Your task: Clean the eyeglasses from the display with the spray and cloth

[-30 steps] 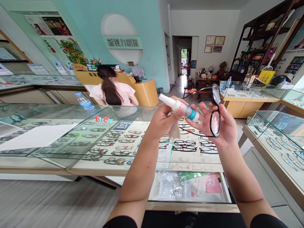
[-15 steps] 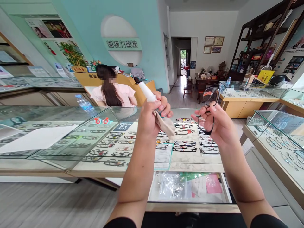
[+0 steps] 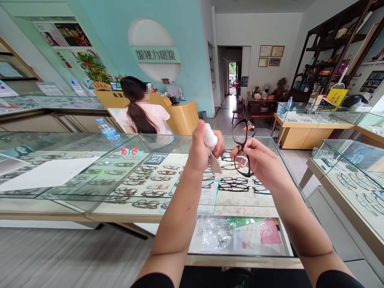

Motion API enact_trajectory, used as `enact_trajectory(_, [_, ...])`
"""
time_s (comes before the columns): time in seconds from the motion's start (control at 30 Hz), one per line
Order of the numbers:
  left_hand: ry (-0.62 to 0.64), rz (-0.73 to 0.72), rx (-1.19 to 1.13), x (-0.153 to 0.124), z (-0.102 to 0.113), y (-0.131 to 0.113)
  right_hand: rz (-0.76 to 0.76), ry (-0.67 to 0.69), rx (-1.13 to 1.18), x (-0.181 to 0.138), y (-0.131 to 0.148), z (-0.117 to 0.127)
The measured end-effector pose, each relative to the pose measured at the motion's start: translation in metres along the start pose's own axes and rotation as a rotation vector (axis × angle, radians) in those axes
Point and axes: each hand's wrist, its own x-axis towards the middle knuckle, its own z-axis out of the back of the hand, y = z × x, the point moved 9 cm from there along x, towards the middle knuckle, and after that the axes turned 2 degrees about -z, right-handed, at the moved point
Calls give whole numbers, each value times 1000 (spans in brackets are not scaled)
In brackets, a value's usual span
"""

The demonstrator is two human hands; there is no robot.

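My left hand (image 3: 198, 150) is wrapped round a small white spray bottle (image 3: 211, 137), its top tilted toward the right. A beige cloth (image 3: 215, 165) hangs from the same grip. To the right, my right hand (image 3: 264, 162) pinches a pair of black-framed eyeglasses (image 3: 240, 133) near the middle and holds them on end, one lens above the other. An orange-red mark shows at the upper lens. Bottle and eyeglasses are apart, both raised over the glass counter.
Below my hands, a glass display case (image 3: 144, 203) holds rows of eyeglasses. An open drawer (image 3: 240, 253) with plastic bags and papers juts out toward me. White paper (image 3: 49, 173) and a water bottle (image 3: 107, 130) lie on the left. Beyond the counter sits a person (image 3: 147, 114).
My left hand has turned the bottle from pointing up and left to facing the eyeglasses. My right hand has brought the eyeglasses left and turned their lenses more toward me.
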Motion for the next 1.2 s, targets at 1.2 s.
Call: enact_trajectory(1.2, [-1, 5, 382, -2, 18, 4, 81, -154, 52, 2, 14, 24])
